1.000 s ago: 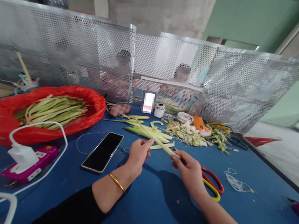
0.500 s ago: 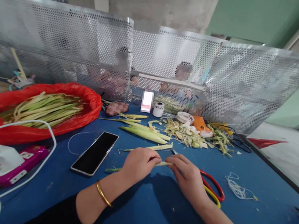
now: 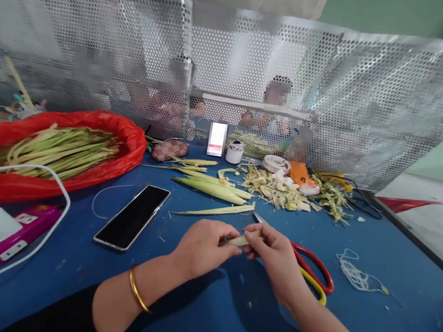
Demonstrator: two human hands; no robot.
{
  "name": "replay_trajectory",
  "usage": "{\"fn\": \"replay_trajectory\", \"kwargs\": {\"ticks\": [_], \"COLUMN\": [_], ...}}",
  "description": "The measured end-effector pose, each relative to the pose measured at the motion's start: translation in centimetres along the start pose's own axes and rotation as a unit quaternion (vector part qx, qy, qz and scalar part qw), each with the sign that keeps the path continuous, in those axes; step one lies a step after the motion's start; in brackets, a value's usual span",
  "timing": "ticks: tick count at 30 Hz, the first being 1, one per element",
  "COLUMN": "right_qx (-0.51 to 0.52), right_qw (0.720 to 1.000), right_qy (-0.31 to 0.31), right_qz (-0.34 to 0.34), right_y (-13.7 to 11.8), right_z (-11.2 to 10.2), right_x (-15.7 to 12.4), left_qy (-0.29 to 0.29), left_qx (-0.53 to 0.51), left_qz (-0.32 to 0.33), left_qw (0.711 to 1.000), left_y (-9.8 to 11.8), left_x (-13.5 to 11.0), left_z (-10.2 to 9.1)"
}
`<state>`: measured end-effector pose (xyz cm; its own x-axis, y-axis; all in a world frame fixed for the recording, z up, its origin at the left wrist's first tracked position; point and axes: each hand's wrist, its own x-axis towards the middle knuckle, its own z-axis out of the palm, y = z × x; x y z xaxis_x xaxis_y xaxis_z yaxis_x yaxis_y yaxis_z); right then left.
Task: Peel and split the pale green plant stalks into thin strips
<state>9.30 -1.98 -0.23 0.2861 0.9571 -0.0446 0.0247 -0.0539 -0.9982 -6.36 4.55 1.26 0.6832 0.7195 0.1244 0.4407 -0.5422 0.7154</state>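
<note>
My left hand (image 3: pixel 206 246) and my right hand (image 3: pixel 273 253) meet over the middle of the blue table. Both pinch a short pale leaf strip (image 3: pixel 239 240), which bridges the gap between their fingertips. The fingers of each hand are closed, and they hide the strip's ends. Partly under my right hand lies a pair of scissors (image 3: pixel 326 284) with red and yellow handles; the blade tips show beyond my fingers. A single pale green leaf (image 3: pixel 215 209) lies just past my left hand, and thicker green leaves (image 3: pixel 212 189) rest behind it.
At left are a red plastic bag (image 3: pixel 130 139) of long leaves, a purple power strip (image 3: pixel 28 221) with white cable, and a phone (image 3: pixel 131 218). Leaf scraps (image 3: pixel 276 189), a tape roll (image 3: pixel 276 164) and white string (image 3: pixel 356 275) lie right. A perforated metal screen (image 3: pixel 259 45) stands behind; people sit beyond.
My fingers have shifted on the leaf strip, and more of its width now shows between them. The green end that stuck out behind my left wrist is out of sight. The view has tilted down slightly.
</note>
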Motion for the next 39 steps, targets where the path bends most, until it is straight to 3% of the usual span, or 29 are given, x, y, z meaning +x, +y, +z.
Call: {"fn": "replay_trajectory", "kwargs": {"ticks": [5,9,15,17,22,26,31,36,39], "right_qx": [0.012,0.001,-0.018,-0.027,-0.03,-0.022,-0.005,-0.017,-0.015], "right_qw": [0.999,0.999,0.999,0.999,0.998,0.999,1.0,0.999,0.999], "right_qy": [0.034,0.028,0.021,0.029,0.047,0.033,0.013,0.006,0.01], "right_qz": [0.003,-0.018,-0.024,-0.026,-0.018,-0.004,-0.015,-0.037,-0.027], "right_y": [-0.07,-0.03,0.04,-0.03,-0.32,-0.37,-0.3,-0.07,0.04], "right_z": [-0.29,-0.47,-0.58,-0.64,-0.76,-0.74,-0.72,-0.54,-0.6], "right_x": [0.35,0.45,0.42,0.4,0.36,0.34,0.4,0.35,0.59], "left_qy": [-0.017,-0.034,-0.072,-0.085,-0.078,-0.049,-0.078,-0.082,-0.071], "left_qx": [0.015,-0.092,-0.3,-0.316,-0.251,-0.246,-0.283,-0.243,-0.241], "left_qz": [-0.025,-0.074,-0.23,-0.221,-0.159,-0.162,-0.191,-0.152,-0.161], "left_qw": [0.999,0.992,0.923,0.919,0.952,0.955,0.937,0.955,0.954], "left_y": [0.14,0.01,-0.09,-0.14,-0.43,-0.57,-0.33,-0.36,-0.25], "left_x": [-0.07,0.2,0.67,0.63,0.5,0.67,0.62,0.34,0.36], "left_z": [-0.13,-0.34,0.12,0.18,0.09,0.12,0.31,0.32,0.17]}}
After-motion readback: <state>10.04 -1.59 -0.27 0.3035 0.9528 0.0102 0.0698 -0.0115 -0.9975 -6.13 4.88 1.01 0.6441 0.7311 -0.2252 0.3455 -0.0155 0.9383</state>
